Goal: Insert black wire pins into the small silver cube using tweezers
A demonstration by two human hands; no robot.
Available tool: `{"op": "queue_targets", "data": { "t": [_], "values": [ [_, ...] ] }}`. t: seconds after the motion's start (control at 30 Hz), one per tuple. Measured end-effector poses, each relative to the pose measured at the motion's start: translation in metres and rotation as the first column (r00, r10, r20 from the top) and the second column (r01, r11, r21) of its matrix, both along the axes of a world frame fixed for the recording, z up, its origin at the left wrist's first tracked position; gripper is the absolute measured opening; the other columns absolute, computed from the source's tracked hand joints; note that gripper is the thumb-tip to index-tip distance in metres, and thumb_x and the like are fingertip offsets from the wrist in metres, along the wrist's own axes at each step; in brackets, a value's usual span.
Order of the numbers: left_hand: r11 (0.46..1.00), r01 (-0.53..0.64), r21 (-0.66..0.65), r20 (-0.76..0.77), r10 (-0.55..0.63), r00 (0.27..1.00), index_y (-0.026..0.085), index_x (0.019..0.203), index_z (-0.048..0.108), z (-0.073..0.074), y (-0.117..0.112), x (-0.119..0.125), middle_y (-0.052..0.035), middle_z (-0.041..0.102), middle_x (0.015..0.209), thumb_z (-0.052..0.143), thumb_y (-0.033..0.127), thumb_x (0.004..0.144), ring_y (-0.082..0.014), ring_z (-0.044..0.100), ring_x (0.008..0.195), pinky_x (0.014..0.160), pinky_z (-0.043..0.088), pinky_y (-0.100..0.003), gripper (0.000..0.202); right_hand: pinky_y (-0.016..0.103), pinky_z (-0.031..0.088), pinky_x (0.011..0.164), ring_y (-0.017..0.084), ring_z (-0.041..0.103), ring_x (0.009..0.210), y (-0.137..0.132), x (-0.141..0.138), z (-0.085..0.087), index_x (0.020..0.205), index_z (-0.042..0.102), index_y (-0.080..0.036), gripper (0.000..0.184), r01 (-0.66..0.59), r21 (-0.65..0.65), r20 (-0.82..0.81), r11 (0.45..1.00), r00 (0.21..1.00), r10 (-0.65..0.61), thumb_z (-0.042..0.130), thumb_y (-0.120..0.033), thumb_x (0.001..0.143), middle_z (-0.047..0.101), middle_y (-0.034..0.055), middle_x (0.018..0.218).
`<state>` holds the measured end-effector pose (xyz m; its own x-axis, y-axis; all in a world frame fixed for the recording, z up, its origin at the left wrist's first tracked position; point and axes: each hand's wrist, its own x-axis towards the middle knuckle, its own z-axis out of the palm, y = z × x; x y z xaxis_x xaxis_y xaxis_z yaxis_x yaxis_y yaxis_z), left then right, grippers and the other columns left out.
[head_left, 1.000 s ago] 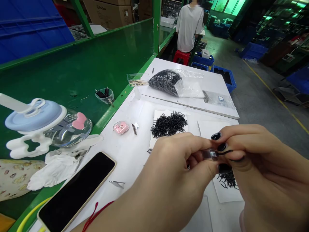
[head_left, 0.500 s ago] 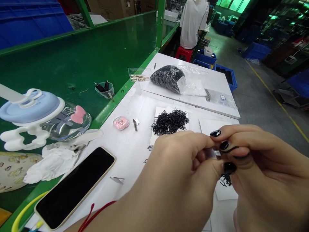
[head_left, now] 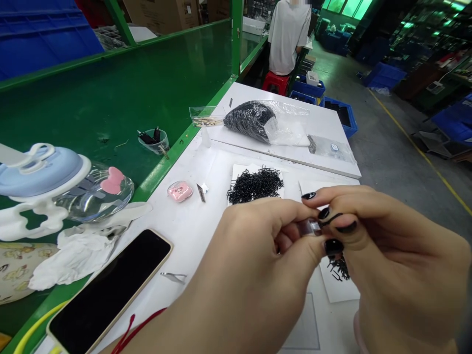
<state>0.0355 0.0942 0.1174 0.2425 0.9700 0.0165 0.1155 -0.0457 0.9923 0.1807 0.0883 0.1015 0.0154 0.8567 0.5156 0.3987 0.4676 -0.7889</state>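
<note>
A small clear piece (head_left: pixel 309 227) is held in a clenched grip between the fingertips of the left hand (head_left: pixel 250 241) and the right hand (head_left: pixel 394 255), with a thin, bent black wire (head_left: pixel 332 219) curving out from it. Just below, a small heap of black wire staples (head_left: pixel 341 268) lies on a white sheet (head_left: pixel 341 290). A larger tangled heap (head_left: pixel 255 186) rests on a white card (head_left: pixel 239 172) on the white tabletop (head_left: pixel 191 246).
</note>
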Motion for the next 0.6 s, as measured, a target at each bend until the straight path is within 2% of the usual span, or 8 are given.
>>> {"op": "queue_targets", "data": {
  "t": [0.07, 0.13, 0.2, 0.23, 0.33, 0.43, 0.5, 0.6],
  "values": [
    [1.000, -0.003, 0.018, -0.027, 0.004, 1.000, 0.018, 0.077, 0.075, 0.000, 0.001, 0.000, 0.0045, 0.064, 0.058, 0.068, 0.011, 0.079, -0.0054, 0.056, 0.051, 0.045, 0.042, -0.007, 0.010, 0.027, 0.049, 0.060, 0.014, 0.062, 0.077, 0.002, 0.007, 0.003, 0.081, 0.071, -0.024, 0.011, 0.045, 0.018, -0.099, 0.999, 0.994, -0.043, 0.067, -0.017, 0.087, 0.068, 0.0002, 0.092],
    [0.999, -0.032, 0.016, -0.048, 0.033, 0.998, 0.019, 0.079, 0.076, 0.001, 0.002, 0.000, 0.0040, 0.065, 0.056, 0.069, 0.010, 0.075, -0.0060, 0.057, 0.050, 0.045, 0.042, -0.008, 0.012, 0.028, 0.041, 0.048, 0.014, 0.058, 0.067, 0.003, 0.015, 0.005, 0.078, 0.071, -0.023, 0.012, 0.095, 0.038, -0.267, 0.995, 0.960, -0.081, 0.066, -0.017, 0.088, 0.067, 0.0026, 0.090],
    [0.999, -0.052, -0.009, -0.030, 0.052, 0.998, 0.020, 0.080, 0.078, 0.003, 0.004, 0.000, 0.0045, 0.063, 0.054, 0.072, 0.012, 0.072, -0.0058, 0.056, 0.049, 0.044, 0.042, -0.007, 0.013, 0.028, 0.036, 0.042, 0.013, 0.054, 0.060, 0.002, 0.020, 0.008, 0.079, 0.071, -0.022, 0.013, 0.067, 0.035, -0.368, 0.997, 0.929, -0.050, 0.064, -0.019, 0.090, 0.065, 0.0034, 0.089],
    [0.999, -0.045, -0.018, -0.006, 0.045, 0.999, 0.022, 0.080, 0.078, 0.003, 0.004, 0.000, 0.0049, 0.062, 0.054, 0.072, 0.013, 0.072, -0.0058, 0.055, 0.050, 0.045, 0.043, -0.008, 0.013, 0.027, 0.037, 0.043, 0.012, 0.053, 0.058, 0.001, 0.020, 0.009, 0.081, 0.071, -0.022, 0.012, 0.021, 0.014, -0.372, 1.000, 0.928, -0.014, 0.064, -0.020, 0.090, 0.065, 0.0030, 0.089],
    [0.999, 0.016, -0.035, 0.060, -0.014, 0.998, 0.028, 0.084, 0.078, 0.004, 0.004, 0.000, 0.0059, 0.062, 0.056, 0.070, 0.015, 0.073, -0.0059, 0.053, 0.053, 0.047, 0.043, -0.009, 0.019, 0.025, 0.049, 0.057, 0.014, 0.058, 0.070, -0.002, 0.016, 0.011, 0.085, 0.072, -0.026, 0.008, -0.150, -0.128, -0.352, 0.980, 0.931, 0.096, 0.065, -0.025, 0.090, 0.064, 0.0008, 0.090],
    [0.999, 0.018, -0.030, 0.061, -0.016, 0.998, 0.032, 0.084, 0.077, 0.004, 0.003, -0.002, 0.0052, 0.066, 0.063, 0.063, 0.014, 0.074, -0.0083, 0.055, 0.056, 0.048, 0.044, -0.012, 0.025, 0.022, 0.048, 0.057, 0.013, 0.056, 0.073, -0.002, 0.011, 0.011, 0.085, 0.071, -0.031, 0.009, -0.248, -0.254, -0.403, 0.935, 0.906, 0.131, 0.064, -0.030, 0.091, 0.063, -0.0015, 0.086],
    [1.000, -0.017, -0.021, 0.043, 0.017, 0.999, 0.033, 0.083, 0.075, 0.005, 0.002, -0.003, 0.0049, 0.070, 0.070, 0.062, 0.013, 0.071, -0.0101, 0.059, 0.059, 0.048, 0.045, -0.013, 0.026, 0.021, 0.043, 0.051, 0.011, 0.052, 0.067, 0.000, 0.011, 0.011, 0.084, 0.071, -0.031, 0.011, -0.266, -0.273, -0.426, 0.924, 0.895, 0.132, 0.063, -0.032, 0.091, 0.062, -0.0024, 0.083],
    [1.000, -0.030, 0.002, 0.038, 0.029, 0.999, 0.034, 0.082, 0.074, 0.006, 0.001, -0.005, 0.0070, 0.072, 0.075, 0.061, 0.011, 0.071, -0.0088, 0.060, 0.060, 0.050, 0.047, -0.011, 0.029, 0.020, 0.045, 0.055, 0.009, 0.051, 0.067, 0.003, 0.012, 0.008, 0.085, 0.072, -0.028, 0.012, -0.284, -0.237, -0.429, 0.929, 0.889, 0.162, 0.062, -0.029, 0.093, 0.063, -0.0022, 0.086]
  ]
}}
